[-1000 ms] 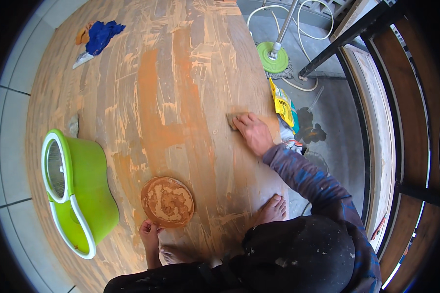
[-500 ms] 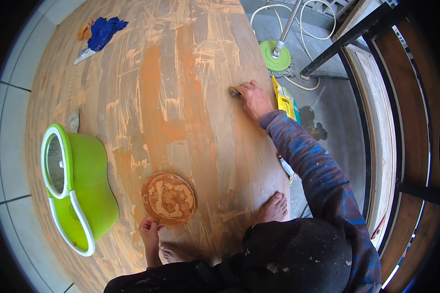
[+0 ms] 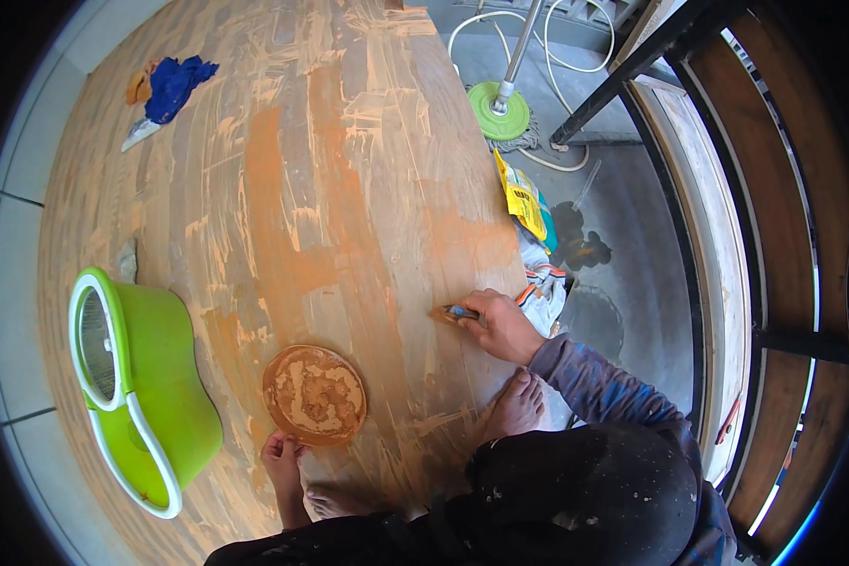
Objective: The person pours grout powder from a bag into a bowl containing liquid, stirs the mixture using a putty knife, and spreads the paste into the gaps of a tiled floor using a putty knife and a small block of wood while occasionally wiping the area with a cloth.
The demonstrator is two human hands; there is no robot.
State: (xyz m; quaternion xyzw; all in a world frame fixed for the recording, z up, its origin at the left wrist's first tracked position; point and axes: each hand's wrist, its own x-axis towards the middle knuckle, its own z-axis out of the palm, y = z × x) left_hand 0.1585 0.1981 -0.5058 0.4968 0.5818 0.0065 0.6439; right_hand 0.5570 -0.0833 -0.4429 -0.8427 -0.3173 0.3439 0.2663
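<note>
Low at the right side of the wooden surface, my right hand (image 3: 505, 326) grips a small paintbrush (image 3: 458, 313). Its brown tip rests on or just over the boards. My left hand (image 3: 283, 459) pinches the near rim of a round dish (image 3: 283, 362) smeared with orange-brown paste. The dish lies close to my feet. Orange-brown streaks and patches cover the wooden surface (image 3: 406, 245) around both hands, with a broad fresh-looking patch ahead of my right hand.
At left stands a green mop bucket (image 3: 174, 377) with a white rim. A blue cloth (image 3: 174, 87) lies far left. Past the right edge are a yellow bag (image 3: 524, 196), a mop with a green disc (image 3: 498, 111) and a black metal frame (image 3: 594, 113). My bare foot (image 3: 516, 410) is near my right hand.
My right hand has come back toward me with the paintbrush, leaving an orange-brown patch farther up the boards. My left hand stays at the dish's rim. The whole view has shifted slightly.
</note>
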